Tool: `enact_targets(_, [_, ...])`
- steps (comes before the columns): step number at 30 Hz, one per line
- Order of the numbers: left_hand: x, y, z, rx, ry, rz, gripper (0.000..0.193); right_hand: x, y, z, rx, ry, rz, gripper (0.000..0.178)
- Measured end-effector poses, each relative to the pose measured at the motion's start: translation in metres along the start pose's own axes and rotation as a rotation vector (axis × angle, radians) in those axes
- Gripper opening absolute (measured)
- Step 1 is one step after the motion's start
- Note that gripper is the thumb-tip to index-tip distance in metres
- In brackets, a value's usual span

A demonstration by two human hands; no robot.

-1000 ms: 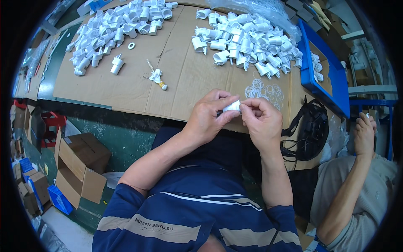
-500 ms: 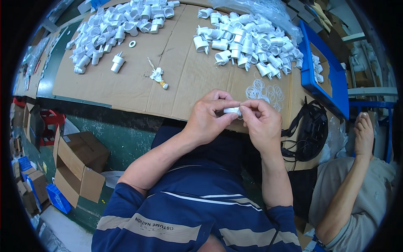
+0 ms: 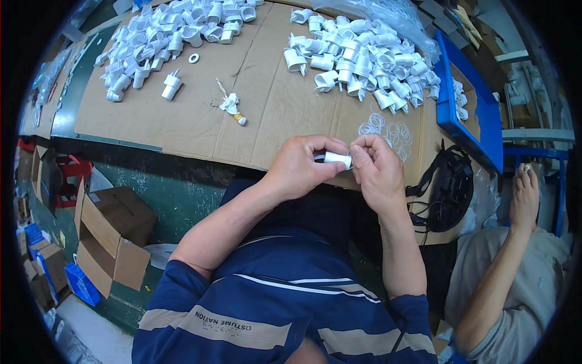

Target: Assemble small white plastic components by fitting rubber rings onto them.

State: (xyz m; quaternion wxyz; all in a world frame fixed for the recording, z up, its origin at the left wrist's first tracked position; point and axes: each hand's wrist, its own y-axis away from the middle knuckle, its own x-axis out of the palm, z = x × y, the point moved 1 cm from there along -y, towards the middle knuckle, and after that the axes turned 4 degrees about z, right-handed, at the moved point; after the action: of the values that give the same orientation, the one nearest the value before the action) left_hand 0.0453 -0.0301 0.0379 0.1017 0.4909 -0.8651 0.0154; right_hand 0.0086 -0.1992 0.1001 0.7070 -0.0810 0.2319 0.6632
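Covering the table [image 3: 65, 115], cardboard [image 3: 182, 118] sits above green floor [image 3: 176, 203]; left grip [image 3: 301, 168] clasps a white fitting [image 3: 337, 159]; right grip [image 3: 381, 173] pinches its end.

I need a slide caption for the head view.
Left hand holds a white cylindrical fitting, right hand at its end, near loose thin rings and two piles of fittings.

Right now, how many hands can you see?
3: left hand and right hand at a white part, plus a co-worker's hand, far right; another may be hidden.
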Motion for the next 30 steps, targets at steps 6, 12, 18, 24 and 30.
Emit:
enact_targets(6, [0.0,0.004,-0.001,-0.08,0.061,-0.005,0.02,-0.004,-0.003,0.003,-0.171,0.314,-0.074,0.008])
enact_targets(12, [-0.008,0.004,0.007,0.012,0.182,0.053,0.023,-0.02,-0.007,0.01,-0.069,0.265,0.065,0.008])
enact_targets(18, [-0.01,0.009,0.012,0.012,0.362,0.256,0.029,-0.036,-0.003,0.014,0.329,-0.182,0.376,0.008])
enact_targets(24, [0.005,0.017,0.005,0.004,0.681,0.214,0.027,-0.024,0.015,0.004,0.298,-0.694,0.358,0.009])
enact_targets(30, [-0.004,0.024,-0.011,-0.016,0.501,0.199,0.029,-0.013,0.023,0.015,0.249,-0.699,0.205,0.01])
